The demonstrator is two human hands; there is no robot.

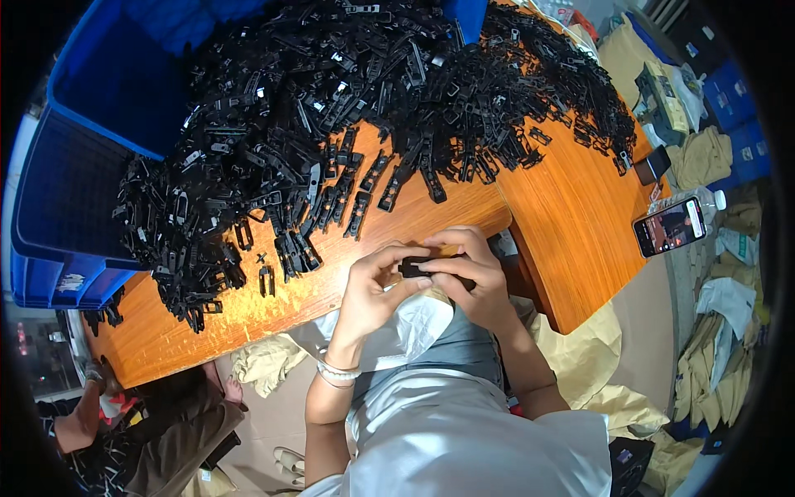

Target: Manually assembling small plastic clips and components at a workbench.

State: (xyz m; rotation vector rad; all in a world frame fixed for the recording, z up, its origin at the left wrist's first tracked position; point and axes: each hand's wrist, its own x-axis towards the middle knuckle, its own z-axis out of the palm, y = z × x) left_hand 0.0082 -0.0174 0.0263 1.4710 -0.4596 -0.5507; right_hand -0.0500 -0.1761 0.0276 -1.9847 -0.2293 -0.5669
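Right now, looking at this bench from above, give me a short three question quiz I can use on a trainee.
1. True or false: both hands hold the small black plastic part together at the table edge.
2. Where does the phone lie? A) on the blue crate B) at the table's right edge C) on the pile of black clips
3. Fill in: the pile of black clips spills from the blue ____.

Key:
1. True: the left hand and right hand both pinch it.
2. B
3. crate
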